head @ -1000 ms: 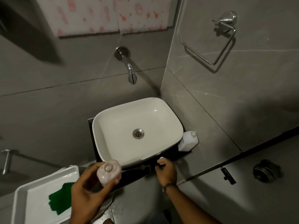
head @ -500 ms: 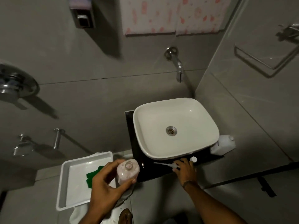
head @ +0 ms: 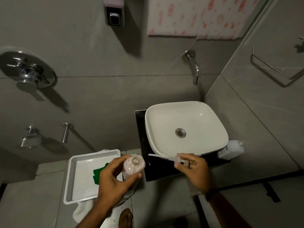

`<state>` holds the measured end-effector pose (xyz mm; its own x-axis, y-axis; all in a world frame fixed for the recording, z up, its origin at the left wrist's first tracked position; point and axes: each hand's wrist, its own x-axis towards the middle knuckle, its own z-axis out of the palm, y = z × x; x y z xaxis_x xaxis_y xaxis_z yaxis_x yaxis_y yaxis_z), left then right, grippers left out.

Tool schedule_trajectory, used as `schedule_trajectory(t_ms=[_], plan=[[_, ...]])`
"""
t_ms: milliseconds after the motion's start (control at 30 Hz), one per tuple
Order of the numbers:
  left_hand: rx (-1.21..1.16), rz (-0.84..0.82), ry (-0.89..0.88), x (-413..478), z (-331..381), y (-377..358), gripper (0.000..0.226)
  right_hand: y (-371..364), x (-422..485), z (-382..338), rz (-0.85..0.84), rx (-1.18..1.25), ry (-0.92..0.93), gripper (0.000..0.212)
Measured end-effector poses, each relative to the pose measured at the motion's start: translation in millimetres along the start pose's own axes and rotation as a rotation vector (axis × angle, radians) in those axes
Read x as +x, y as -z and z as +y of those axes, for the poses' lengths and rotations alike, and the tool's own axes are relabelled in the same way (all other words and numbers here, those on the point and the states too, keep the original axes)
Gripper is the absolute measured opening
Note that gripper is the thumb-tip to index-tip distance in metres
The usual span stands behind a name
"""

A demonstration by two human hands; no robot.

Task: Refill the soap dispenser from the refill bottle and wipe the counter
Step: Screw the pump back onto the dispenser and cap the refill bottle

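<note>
My left hand grips a pale pink soap dispenser bottle, upright, its neck uncapped, held just left of the black counter. My right hand holds the white pump head over the counter's front edge, its thin dip tube pointing left toward the bottle. The white refill bottle lies on the counter at the right, partly behind the white basin. A green cloth lies in a white tray to the left, partly hidden by my left hand.
A wall tap hangs above the basin. A shower mixer and small spouts sit on the left wall. A chrome ring holder is on the right wall. A white towel lies under the tray. My foot shows below.
My right hand has lifted the pump head off the counter and turned its tube toward the bottle. The camera has swung left, shifting the basin rightward in view.
</note>
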<state>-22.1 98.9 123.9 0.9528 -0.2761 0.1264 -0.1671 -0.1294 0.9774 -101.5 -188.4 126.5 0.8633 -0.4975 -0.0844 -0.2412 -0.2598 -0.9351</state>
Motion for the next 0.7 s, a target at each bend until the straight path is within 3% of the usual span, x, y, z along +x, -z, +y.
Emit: schedule_trajectory(t_ms=[100,300,700], plan=[[0.011,0.013,0.014,-1.6,-3.8,4.1,0.063,5.1,0.3,-66.8,-0.095,-0.038,0.106,0.035],[0.011,0.056,-0.007,1.1,-1.6,14.8,0.063,4.1,-4.3,-167.4,-0.245,-0.371,0.397,0.029],[0.043,0.113,0.015,1.7,-9.0,33.7,0.064,-55.9,-0.4,-228.5,-0.417,-0.772,0.568,0.03]])
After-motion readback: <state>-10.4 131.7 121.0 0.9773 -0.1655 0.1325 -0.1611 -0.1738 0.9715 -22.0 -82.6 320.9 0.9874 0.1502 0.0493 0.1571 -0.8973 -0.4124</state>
